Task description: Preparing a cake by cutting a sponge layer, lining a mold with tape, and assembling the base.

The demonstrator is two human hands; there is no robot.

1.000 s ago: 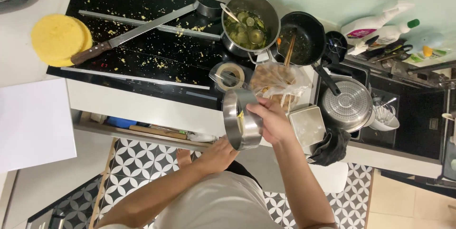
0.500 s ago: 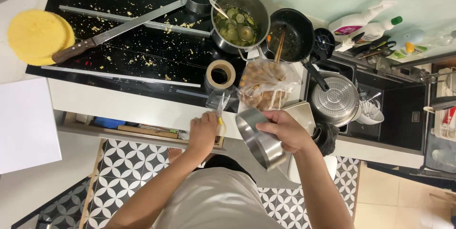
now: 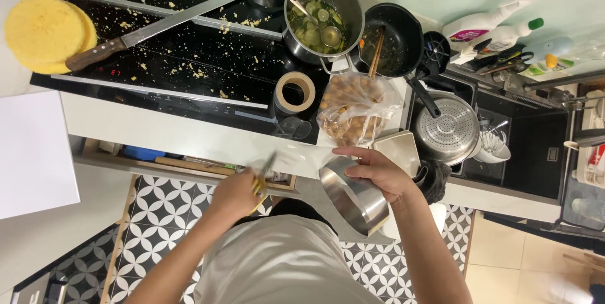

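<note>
Off the bench's front edge, our right hand (image 3: pixel 377 175) grips a tilted steel cake ring (image 3: pixel 353 195) while the left hand (image 3: pixel 236 194) clenches a blurred, yellow-tipped utensil (image 3: pixel 261 177); risk: the ring, held over the floor, could slip if our grip loosens.

yellow sponge cakes (image 3: pixel 44 30), long knife (image 3: pixel 157 27), tape roll (image 3: pixel 295 92)

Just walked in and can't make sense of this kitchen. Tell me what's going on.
A person stands at the counter. The right hand holds a round metal tin, tilted on its side. The left hand grips a small yellowish tool, blurred, over an open drawer. On the crumb-strewn cooktop lie a long serrated knife, yellow cake layers and a pot of greens.
</note>
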